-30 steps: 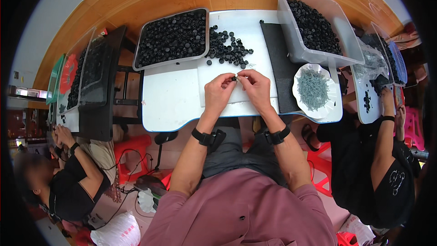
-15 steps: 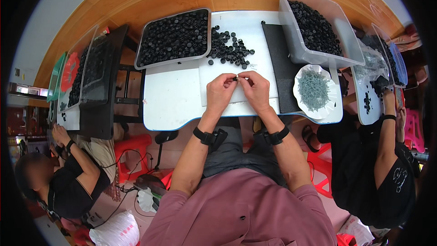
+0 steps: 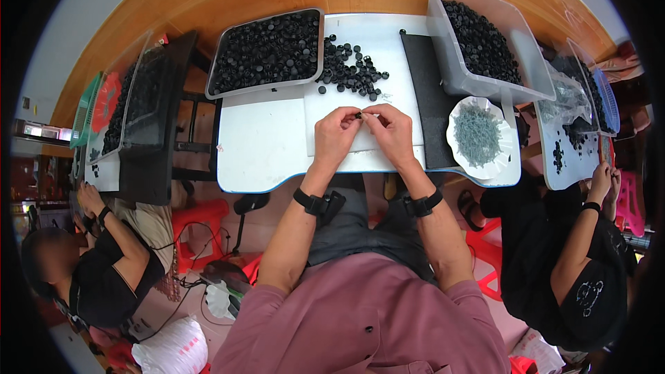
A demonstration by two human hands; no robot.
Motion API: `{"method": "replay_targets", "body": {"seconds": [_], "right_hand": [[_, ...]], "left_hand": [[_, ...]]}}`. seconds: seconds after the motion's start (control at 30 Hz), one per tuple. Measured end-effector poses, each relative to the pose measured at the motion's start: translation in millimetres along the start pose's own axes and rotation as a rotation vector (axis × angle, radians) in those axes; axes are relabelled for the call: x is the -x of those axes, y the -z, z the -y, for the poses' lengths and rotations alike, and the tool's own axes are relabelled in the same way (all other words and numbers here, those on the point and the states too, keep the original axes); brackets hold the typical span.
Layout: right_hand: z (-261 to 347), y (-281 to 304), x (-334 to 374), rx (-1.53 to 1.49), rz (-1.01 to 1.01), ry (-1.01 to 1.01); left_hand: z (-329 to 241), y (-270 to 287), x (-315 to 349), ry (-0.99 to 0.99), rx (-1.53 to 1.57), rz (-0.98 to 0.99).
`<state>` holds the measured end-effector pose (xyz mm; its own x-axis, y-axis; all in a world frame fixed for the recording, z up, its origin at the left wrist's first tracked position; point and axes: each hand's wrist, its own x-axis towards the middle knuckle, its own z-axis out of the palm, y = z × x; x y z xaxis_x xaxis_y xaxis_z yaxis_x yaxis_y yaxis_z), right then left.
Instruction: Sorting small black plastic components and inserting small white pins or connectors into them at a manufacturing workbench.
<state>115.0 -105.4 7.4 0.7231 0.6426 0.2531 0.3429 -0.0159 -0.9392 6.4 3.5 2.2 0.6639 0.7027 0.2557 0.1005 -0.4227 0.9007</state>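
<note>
Mainly, a white desk [image 3: 260, 142] with a blue edge fills the middle, its places read here from the meeting fingertips. At 2 o'clock stands a translucent bin [image 3: 478, 88] of black pieces; at 10 o'clock, a shallow tray [image 3: 321, 41] is filled with round black caps. A dark mat [image 3: 419, 62] runs from 1 to 4 o'clock, beside a white sheet [image 3: 405, 83] below the hands. At 3 o'clock, a white fluted dish [image 3: 504, 156] holds thin grey-green bits. The left grip [image 3: 334, 135] pinches a small black piece [image 3: 358, 116] above the sheet, while the right grip [image 3: 389, 135] meets it, thumb and forefinger together; whether those grasp anything, I cannot tell. Loose caps [image 3: 360, 83] scatter at 12 o'clock, just right of the tray, and one stray cap [image 3: 402, 31] sits at 1 o'clock
</note>
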Motion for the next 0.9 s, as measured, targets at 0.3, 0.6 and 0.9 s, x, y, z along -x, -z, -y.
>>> {"method": "replay_targets", "body": {"seconds": [0.3,0.6,0.9], "right_hand": [[0.0,-1.1,-3.6,0.025,0.046,-0.067],[0.1,-1.8,-0.9,0.045,0.046,0.027],[1.6,-0.2,0.8,-0.013,0.009,0.100]], "left_hand": [[-3.3,2.6,2.4,0.019,-0.008,0.007],[-1.0,2.9,2.9,0.040,0.008,0.032],[-0.8,2.8,2.9,0.032,0.135,0.022]]}}
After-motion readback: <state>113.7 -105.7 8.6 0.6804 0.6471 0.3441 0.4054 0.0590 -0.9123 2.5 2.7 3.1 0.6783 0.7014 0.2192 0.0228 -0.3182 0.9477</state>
